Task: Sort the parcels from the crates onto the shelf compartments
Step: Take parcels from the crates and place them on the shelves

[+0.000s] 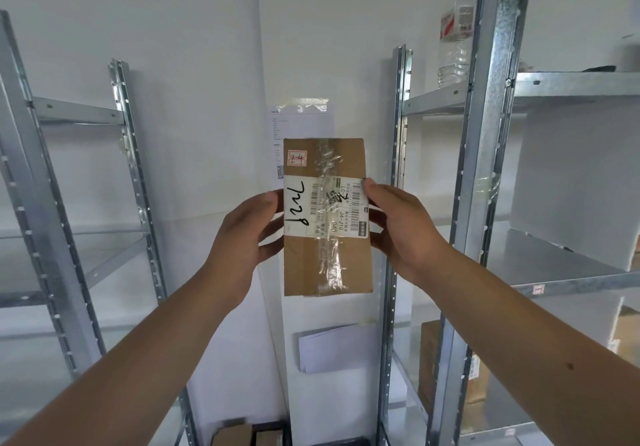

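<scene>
A flat brown cardboard parcel (327, 258) is held upright in front of me, between two metal shelf units. It carries a white shipping label with barcodes, handwritten black numbers, a small red-framed sticker reading 24, and clear tape down the middle. My left hand (242, 234) grips its left edge, thumb on the front. My right hand (401, 227) grips its right edge, thumb on the label. Behind the parcel is a white wall.
A metal shelf unit (86, 255) stands at the left and another shelf unit (485, 203) at the right. A clear plastic bottle (455, 29) sits on the right unit's upper shelf, a brown box (431, 359) lower down. Papers (332, 348) hang on the wall. More parcels (249, 435) lie below.
</scene>
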